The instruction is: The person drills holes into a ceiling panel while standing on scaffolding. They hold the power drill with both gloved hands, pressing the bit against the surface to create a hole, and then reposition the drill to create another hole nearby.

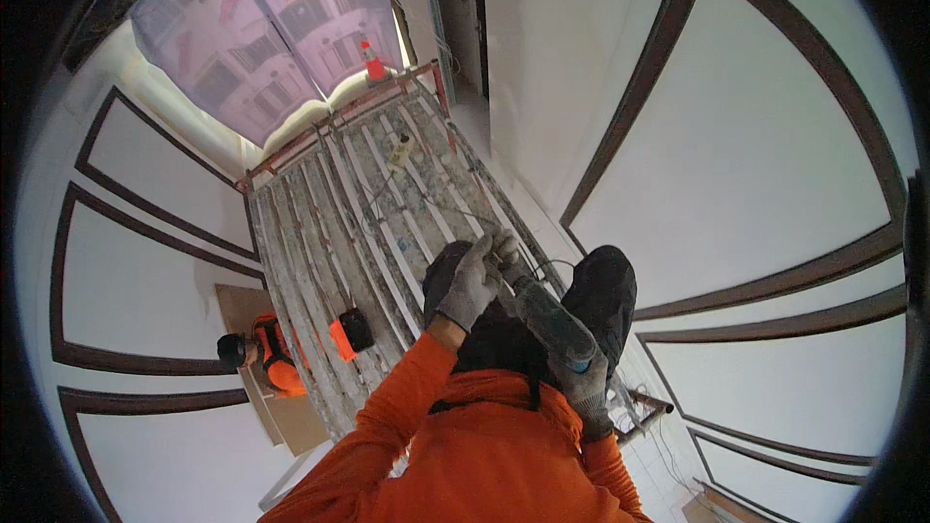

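I stand on a scaffold platform (329, 194) of paint-spattered planks, wearing an orange long-sleeved top and grey work gloves. My right hand (589, 389) grips the handle of a grey-green power drill (552, 324) that points up and to the left. My left hand (475, 279) is closed around the drill's front end, at the chuck. My dark shoes show just beneath the drill. Its cable trails off along the planks.
A white socket block (399, 149) and an orange-and-black case (349, 333) lie on the planks. A person in orange (266, 353) stands below the scaffold at the left. White walls with dark trim (775, 281) close in on both sides. A covered window (276, 19) is at the far end.
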`<action>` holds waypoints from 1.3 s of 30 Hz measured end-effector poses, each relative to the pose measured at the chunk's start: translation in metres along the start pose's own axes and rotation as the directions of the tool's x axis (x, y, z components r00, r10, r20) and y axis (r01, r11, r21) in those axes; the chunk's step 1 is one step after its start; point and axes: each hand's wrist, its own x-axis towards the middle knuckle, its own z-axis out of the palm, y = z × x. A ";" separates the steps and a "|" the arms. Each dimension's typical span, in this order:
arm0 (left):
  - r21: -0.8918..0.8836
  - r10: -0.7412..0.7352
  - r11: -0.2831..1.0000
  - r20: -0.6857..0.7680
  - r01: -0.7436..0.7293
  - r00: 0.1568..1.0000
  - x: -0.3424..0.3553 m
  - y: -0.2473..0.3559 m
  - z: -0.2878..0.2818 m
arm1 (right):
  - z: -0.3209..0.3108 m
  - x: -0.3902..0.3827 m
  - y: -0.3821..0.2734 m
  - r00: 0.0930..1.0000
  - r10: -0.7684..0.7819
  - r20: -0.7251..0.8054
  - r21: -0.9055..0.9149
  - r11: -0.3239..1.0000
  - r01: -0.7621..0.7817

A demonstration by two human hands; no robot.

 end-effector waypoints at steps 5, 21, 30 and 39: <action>-0.006 0.067 0.998 0.016 -0.067 0.998 -0.001 -0.001 -0.001 | -0.001 -0.002 0.004 1.000 0.025 -0.010 -0.084 0.996 -0.025; 0.173 0.130 0.979 -0.112 -0.109 0.985 -0.003 0.000 0.019 | 0.002 0.003 0.005 0.999 0.042 -0.032 -0.024 0.999 -0.043; 0.233 0.175 0.960 -0.058 -0.157 0.983 -0.003 -0.005 0.010 | -0.001 0.010 0.006 0.999 0.046 -0.010 -0.009 0.999 -0.046; 0.285 0.233 0.937 -0.076 -0.203 0.969 -0.004 -0.010 0.017 | -0.004 0.010 0.006 0.999 0.035 -0.014 -0.035 0.999 -0.035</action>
